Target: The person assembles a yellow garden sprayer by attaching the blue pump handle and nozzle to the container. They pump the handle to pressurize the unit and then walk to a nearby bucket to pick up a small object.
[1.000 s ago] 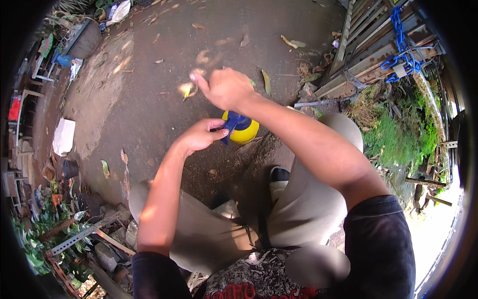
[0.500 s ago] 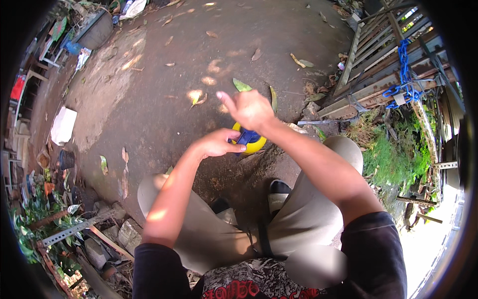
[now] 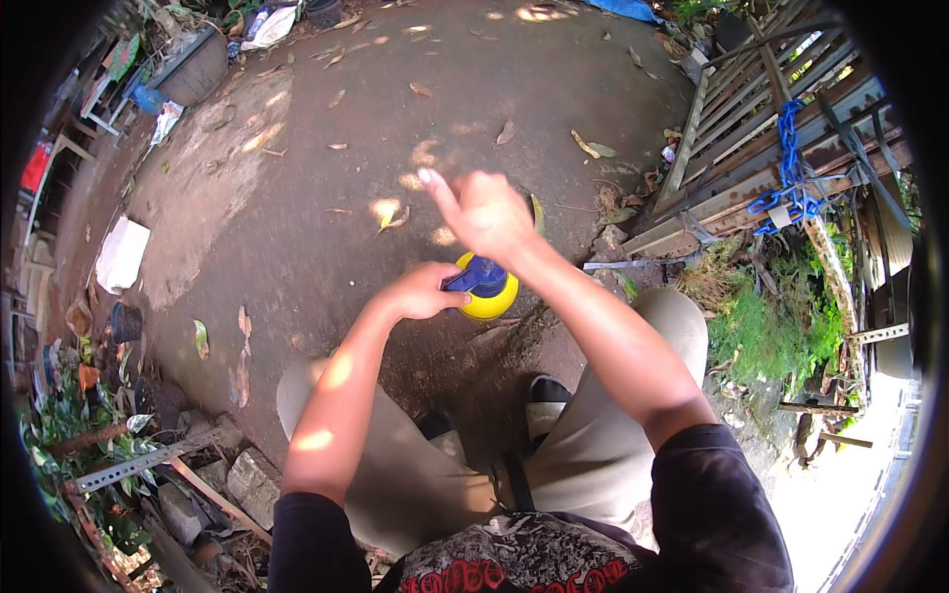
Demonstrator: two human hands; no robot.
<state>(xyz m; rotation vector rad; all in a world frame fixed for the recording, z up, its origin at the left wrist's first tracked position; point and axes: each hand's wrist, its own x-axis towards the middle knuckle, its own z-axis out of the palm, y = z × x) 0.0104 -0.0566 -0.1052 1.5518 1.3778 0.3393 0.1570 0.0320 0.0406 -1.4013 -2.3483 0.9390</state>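
Note:
A round yellow pump sprayer point(image 3: 487, 302) with a dark blue top stands on the ground in front of my feet. My left hand point(image 3: 420, 292) is closed round the blue handle at its left side, thumb on top. Directly above the blue pump column, my right hand point(image 3: 484, 215) is curled into a fist, with the thumb sticking out to the upper left. That fist appears to grip the top of the pump, though the knob itself is hidden beneath it.
Dry leaves point(image 3: 591, 146) lie scattered over the dark ground. A slatted gate point(image 3: 732, 148) with a blue chain point(image 3: 788, 148) leans at the right, above green plants point(image 3: 776, 321). At the left are a white block-like object point(image 3: 123, 255), a planter point(image 3: 188, 71) and broken blocks point(image 3: 254, 486).
My right hand has shifted slightly left and up from the sprayer's body, uncovering more of the blue top. The left hand keeps its hold. The whole view has shifted a little.

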